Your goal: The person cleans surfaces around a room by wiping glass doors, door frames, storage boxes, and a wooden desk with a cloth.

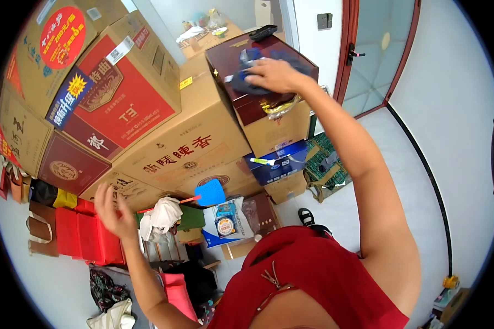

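On top of the dark red glossy box point(291, 48), my right hand point(271, 75) presses on a dark blue cloth point(246, 83), fingers bent over it. A black object point(263, 32) lies at the box's back edge. Gold and clear plastic wrapping point(280, 107) hangs at its front edge. My left hand point(114, 213) is raised in the air at the left, fingers apart and holding nothing, in front of the stacked cartons and above the red bags point(88, 234).
Large cartons point(132, 82) are stacked at the left. Below them are a blue fly swatter point(210, 193), a white cloth point(160, 219) and a blue-white package point(225, 223). A glass door point(380, 49) with a red frame stands at the back right.
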### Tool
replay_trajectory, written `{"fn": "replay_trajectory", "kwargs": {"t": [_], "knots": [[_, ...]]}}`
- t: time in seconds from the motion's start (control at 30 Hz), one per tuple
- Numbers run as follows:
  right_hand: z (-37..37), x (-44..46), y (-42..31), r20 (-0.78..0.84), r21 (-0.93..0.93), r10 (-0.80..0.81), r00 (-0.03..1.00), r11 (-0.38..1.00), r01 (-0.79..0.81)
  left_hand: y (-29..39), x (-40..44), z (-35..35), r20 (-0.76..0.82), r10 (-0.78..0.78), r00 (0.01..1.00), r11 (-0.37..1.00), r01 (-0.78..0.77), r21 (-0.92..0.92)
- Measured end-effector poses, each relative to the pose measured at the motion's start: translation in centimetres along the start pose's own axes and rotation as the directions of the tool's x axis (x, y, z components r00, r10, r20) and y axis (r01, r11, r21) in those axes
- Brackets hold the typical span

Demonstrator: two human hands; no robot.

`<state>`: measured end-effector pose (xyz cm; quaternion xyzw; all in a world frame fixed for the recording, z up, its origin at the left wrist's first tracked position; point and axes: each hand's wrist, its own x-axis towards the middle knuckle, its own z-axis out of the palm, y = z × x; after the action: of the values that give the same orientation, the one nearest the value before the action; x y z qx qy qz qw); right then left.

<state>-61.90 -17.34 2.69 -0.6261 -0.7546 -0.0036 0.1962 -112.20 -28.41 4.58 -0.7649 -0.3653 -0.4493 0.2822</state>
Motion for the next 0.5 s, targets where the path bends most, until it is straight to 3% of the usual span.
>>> {"fn": "replay_trajectory", "kwargs": {"t": [0.1, 0.27, 0.33, 0.4, 0.5], "knots": [[1.3, 0.4, -1.1, -0.108, -0.010, -0.179, 0.978, 0.984, 0.179, 7.2, 7.1, 6.4, 0.124, 0.088, 0.988, 0.984, -0.067, -0.166], [1.8, -0.9, -1.4, -0.235, 0.001, -0.169, 0.957, 0.985, 0.174, 13.9, 18.4, 21.2, 0.322, 0.253, 0.912, 0.891, -0.089, -0.445], [1.8, -1.1, -1.6, -0.278, 0.015, -0.165, 0.946, 0.984, 0.176, 14.6, 22.1, 28.3, 0.290, 0.395, 0.872, 0.850, -0.227, -0.476], [2.9, -0.8, -1.4, -0.362, 0.014, -0.171, 0.916, 0.982, 0.189, 15.1, 25.0, 34.7, 0.443, 0.413, 0.796, 0.839, -0.144, -0.524], [2.9, -1.1, -1.5, -0.413, 0.045, -0.150, 0.898, 0.982, 0.185, 15.6, 27.4, 42.0, 0.574, 0.454, 0.681, 0.879, -0.236, -0.415]]}}
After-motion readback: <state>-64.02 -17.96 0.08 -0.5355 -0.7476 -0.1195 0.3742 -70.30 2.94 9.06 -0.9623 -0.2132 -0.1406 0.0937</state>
